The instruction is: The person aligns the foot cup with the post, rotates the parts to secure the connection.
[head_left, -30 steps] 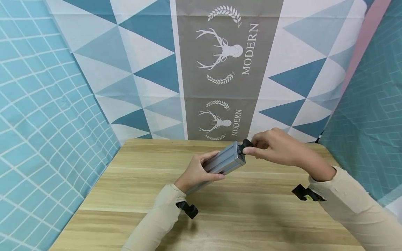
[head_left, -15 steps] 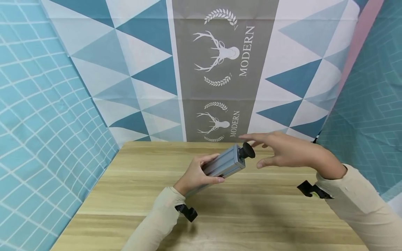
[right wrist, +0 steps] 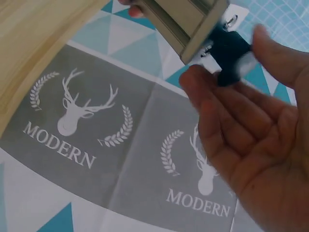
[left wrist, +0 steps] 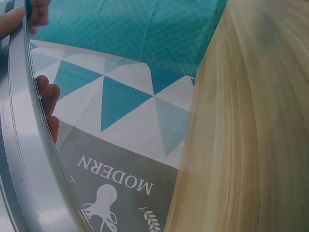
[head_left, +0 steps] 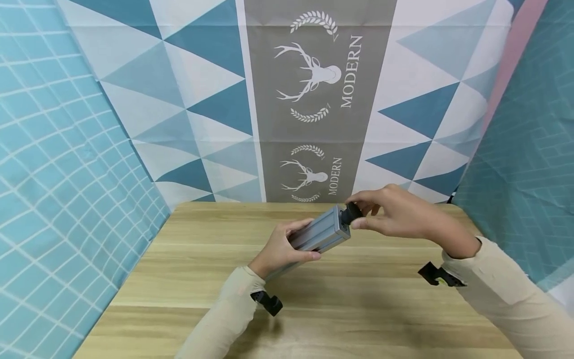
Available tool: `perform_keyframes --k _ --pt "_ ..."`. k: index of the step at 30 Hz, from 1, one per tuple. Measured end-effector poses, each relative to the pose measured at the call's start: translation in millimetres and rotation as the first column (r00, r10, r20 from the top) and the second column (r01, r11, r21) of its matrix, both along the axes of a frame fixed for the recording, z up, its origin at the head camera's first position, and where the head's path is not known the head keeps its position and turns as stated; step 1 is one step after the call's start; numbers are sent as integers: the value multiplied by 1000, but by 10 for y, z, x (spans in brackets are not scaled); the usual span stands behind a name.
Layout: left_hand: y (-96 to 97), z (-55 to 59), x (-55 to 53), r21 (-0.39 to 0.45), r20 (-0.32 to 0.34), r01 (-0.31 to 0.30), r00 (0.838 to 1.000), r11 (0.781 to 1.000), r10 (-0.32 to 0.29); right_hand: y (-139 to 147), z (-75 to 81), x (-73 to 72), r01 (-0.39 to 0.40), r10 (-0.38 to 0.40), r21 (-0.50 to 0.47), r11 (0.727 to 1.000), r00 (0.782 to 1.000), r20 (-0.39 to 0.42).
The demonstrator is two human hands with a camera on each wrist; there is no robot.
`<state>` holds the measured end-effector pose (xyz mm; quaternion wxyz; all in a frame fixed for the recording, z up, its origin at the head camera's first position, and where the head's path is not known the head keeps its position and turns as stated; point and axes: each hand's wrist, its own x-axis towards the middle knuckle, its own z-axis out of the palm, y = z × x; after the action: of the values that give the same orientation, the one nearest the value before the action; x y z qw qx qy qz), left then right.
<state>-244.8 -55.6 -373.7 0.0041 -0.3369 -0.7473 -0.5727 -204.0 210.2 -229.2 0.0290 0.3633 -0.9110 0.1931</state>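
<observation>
In the head view my left hand (head_left: 280, 249) grips a grey aluminium extrusion profile (head_left: 317, 233), tilted with its far end up and to the right. A black round levelling foot (head_left: 352, 213) sticks out of that end. My right hand (head_left: 401, 214) pinches the foot's disc between thumb and fingers. The right wrist view shows the foot (right wrist: 229, 55) between the thumb and the fingertips, with bright metal bits at the profile's end face. Along the left side of the left wrist view runs the profile (left wrist: 31, 121), with the left hand's fingers (left wrist: 49, 99) wrapped behind it.
A wooden table (head_left: 215, 279) lies beneath both hands. Behind it hangs a patterned cloth (head_left: 309, 124) with triangles and deer heads. Teal cloths with lines stand at the left (head_left: 80, 164) and right (head_left: 529, 199) sides.
Half a second ago the right hand was spread off the foot; now its thumb and fingers have come back onto the disc. The left hand and the profile have stayed nearly in place.
</observation>
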Motion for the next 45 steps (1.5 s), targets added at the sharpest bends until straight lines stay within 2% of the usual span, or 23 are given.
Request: perform_keyframes --k 3,6,9,12,19,24,27,31,34,38,41,45 --pt "-9 4 -4 10 -3 -1 1000 1000 1 -64 -36 7 100 -100 -26 995 995 14" --pt "-11 7 -6 15 -5 3 1000 1000 -3 -123 -69 18 199 -198 -48 979 980 34" --pt "-7 3 -8 15 -15 11 1000 1000 -11 -155 -80 33 255 -253 -44 966 967 41" --pt "-5 -1 -8 12 -17 15 1000 1000 -15 -137 -43 60 238 -237 -9 971 970 45" --pt "-32 1 -4 10 -1 -19 1000 1000 19 -4 94 98 57 -64 88 994 994 85" --pt "-51 -4 -12 31 -5 -5 1000 1000 5 5 88 65 -78 78 97 992 997 5" --pt "-55 -9 -12 41 -5 11 1000 999 -10 -6 71 47 -121 125 75 990 990 -58" --pt "-61 -6 -7 45 -10 14 1000 999 -14 -24 51 41 -87 88 16 996 995 -46" --pt "-71 1 -2 51 -20 11 1000 999 -10 -55 9 36 -5 5 -53 999 1000 3" --pt "-78 11 -3 62 -19 9 1000 998 -8 -111 -59 35 115 -111 -137 984 993 34" --pt "-79 21 -3 60 -6 4 1000 998 -3 -136 -77 38 157 -155 -140 978 988 21" --pt "-72 27 -1 44 3 1 1000 999 -1 -124 -38 43 136 -136 -68 988 991 4"
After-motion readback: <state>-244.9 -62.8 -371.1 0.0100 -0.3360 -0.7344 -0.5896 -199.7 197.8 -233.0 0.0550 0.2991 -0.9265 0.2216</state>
